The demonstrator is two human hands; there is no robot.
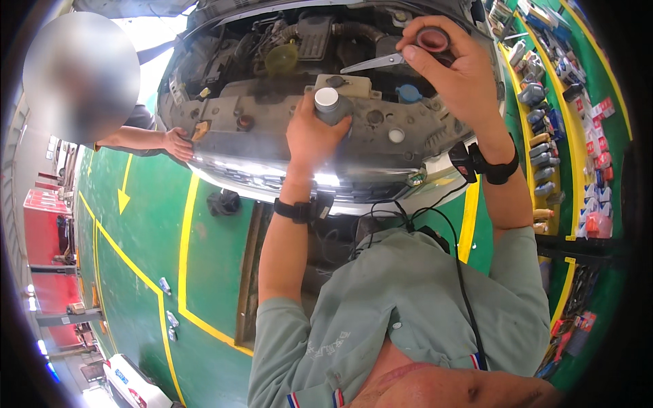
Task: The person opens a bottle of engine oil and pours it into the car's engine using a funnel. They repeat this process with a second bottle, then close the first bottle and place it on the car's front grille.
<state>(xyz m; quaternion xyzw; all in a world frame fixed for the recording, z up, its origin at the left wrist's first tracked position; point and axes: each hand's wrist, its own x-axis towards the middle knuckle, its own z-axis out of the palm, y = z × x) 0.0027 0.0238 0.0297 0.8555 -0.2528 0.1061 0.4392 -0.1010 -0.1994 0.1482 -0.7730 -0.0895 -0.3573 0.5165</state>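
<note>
My left hand is wrapped round a dark grey bottle with a white round top, upright over the front of a car's open engine bay. To the right and higher, my right hand grips a pair of scissors by its dark, reddish-lined handle. The metal blades point left, apart from the bottle, and look closed together. Between the hands and the engine sits a pale reservoir with a dark cap. A small white cap lies on the front panel, right of the bottle.
A yellow funnel stands in the engine bay. Another person's hand rests on the car's front left edge. A blue cap is below the scissors. Bottles and tools line yellow-edged racks at right. A black cable hangs across my chest.
</note>
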